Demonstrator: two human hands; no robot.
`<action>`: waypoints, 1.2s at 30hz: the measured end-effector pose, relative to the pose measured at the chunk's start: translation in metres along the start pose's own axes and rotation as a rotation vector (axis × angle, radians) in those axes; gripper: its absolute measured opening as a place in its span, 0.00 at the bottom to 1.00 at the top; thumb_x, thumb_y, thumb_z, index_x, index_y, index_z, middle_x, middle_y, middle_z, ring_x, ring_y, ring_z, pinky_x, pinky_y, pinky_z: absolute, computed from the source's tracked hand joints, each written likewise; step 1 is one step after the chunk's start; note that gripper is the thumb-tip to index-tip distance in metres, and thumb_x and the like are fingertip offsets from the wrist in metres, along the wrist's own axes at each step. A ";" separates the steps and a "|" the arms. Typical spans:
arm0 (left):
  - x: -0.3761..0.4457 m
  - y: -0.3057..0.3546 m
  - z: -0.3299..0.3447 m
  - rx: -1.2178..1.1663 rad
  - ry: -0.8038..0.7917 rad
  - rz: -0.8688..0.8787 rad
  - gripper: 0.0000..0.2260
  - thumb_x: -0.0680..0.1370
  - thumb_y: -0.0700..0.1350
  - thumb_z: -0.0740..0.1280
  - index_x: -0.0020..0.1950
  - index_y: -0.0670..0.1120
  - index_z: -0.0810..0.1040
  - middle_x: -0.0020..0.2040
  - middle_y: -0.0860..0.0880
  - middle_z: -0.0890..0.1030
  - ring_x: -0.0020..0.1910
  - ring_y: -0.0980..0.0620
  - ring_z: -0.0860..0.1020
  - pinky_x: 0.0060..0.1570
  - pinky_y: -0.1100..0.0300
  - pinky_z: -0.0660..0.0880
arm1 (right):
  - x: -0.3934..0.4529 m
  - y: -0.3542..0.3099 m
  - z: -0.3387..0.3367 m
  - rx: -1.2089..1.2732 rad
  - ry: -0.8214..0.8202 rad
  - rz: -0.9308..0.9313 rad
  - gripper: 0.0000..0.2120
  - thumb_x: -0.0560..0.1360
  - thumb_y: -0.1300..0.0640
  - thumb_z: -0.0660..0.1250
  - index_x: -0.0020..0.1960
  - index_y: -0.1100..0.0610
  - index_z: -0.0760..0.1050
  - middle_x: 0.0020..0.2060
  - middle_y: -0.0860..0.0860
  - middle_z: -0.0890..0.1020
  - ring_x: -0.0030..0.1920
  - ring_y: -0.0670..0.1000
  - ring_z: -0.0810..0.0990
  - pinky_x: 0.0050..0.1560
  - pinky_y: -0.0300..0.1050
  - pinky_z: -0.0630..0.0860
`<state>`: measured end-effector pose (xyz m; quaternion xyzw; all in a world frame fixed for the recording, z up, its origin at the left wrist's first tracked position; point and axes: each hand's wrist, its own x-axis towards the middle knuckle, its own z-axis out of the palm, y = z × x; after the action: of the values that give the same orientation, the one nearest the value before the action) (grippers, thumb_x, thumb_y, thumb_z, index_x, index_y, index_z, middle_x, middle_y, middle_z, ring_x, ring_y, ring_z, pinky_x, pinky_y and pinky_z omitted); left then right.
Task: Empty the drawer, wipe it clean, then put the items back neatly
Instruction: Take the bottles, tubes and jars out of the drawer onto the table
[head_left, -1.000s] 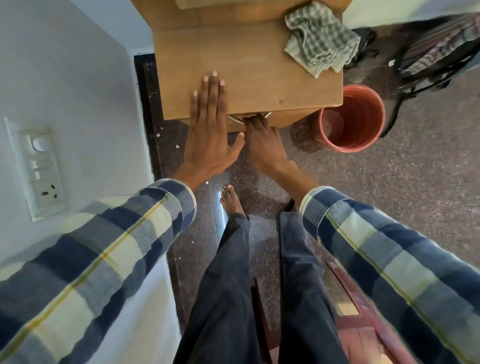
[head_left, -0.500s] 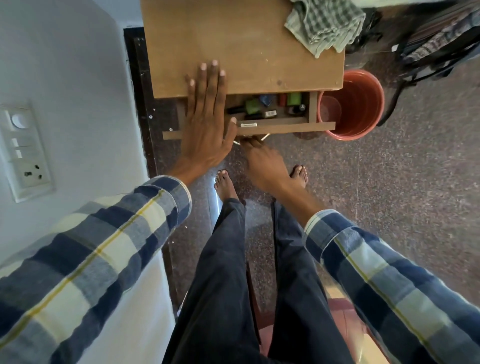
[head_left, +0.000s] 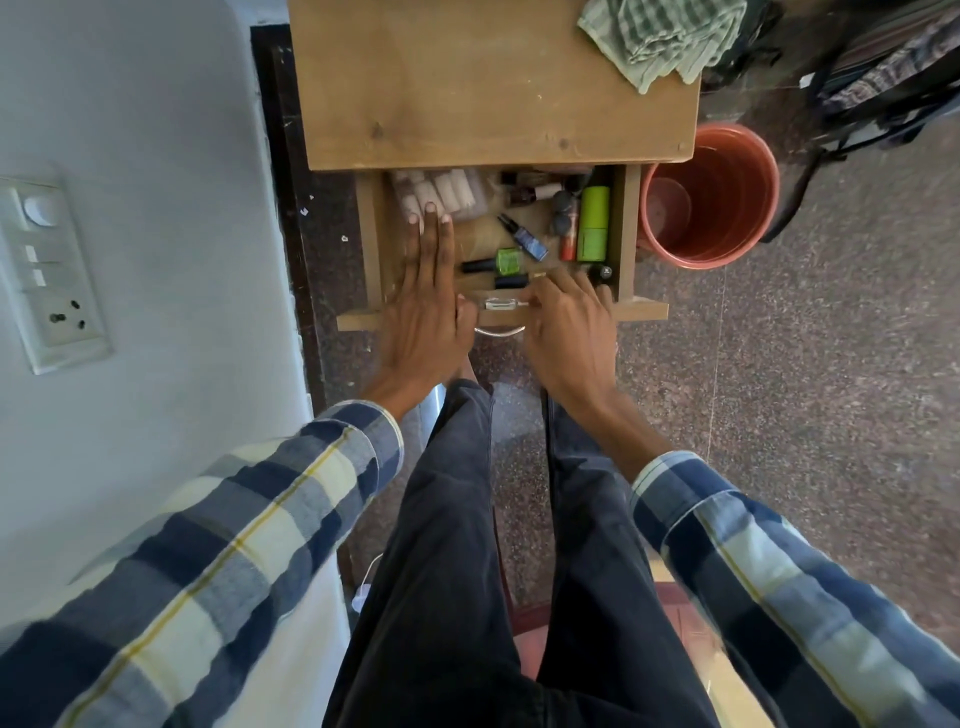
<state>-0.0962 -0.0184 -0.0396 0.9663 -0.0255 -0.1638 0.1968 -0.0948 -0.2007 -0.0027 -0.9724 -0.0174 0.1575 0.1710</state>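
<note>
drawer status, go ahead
Left hand flat, fingers reaching into open drawer. Right hand curled at its front edge. Bottles and tubes not yet removed. Checked cloth waiting on tabletop.

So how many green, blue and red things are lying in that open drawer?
Green: 2, the tall green container and the small green bottle
Blue: 1, the blue bottle
Red: 1, the red tube
Total: 4
</note>
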 end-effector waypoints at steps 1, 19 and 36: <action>-0.004 0.000 0.002 -0.008 -0.009 -0.017 0.38 0.82 0.47 0.58 0.89 0.41 0.44 0.89 0.41 0.46 0.89 0.43 0.45 0.87 0.45 0.51 | 0.002 0.001 0.002 -0.006 -0.020 0.000 0.12 0.78 0.60 0.60 0.52 0.56 0.83 0.54 0.50 0.84 0.57 0.55 0.80 0.56 0.54 0.75; -0.062 0.007 0.020 -0.070 -0.079 -0.123 0.45 0.79 0.47 0.67 0.89 0.40 0.43 0.89 0.42 0.44 0.89 0.44 0.42 0.86 0.50 0.40 | -0.009 -0.009 0.018 0.006 -0.161 0.122 0.07 0.79 0.62 0.62 0.48 0.57 0.79 0.46 0.54 0.85 0.40 0.62 0.84 0.36 0.52 0.78; -0.021 -0.029 0.001 -0.061 0.086 -0.055 0.45 0.82 0.52 0.70 0.88 0.38 0.46 0.89 0.39 0.46 0.89 0.40 0.43 0.87 0.39 0.51 | 0.058 -0.039 0.033 0.621 -0.301 0.439 0.06 0.79 0.65 0.66 0.50 0.58 0.82 0.44 0.53 0.85 0.44 0.51 0.82 0.50 0.51 0.83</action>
<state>-0.1164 0.0098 -0.0452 0.9663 0.0147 -0.1284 0.2226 -0.0488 -0.1485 -0.0368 -0.8211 0.2142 0.3287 0.4145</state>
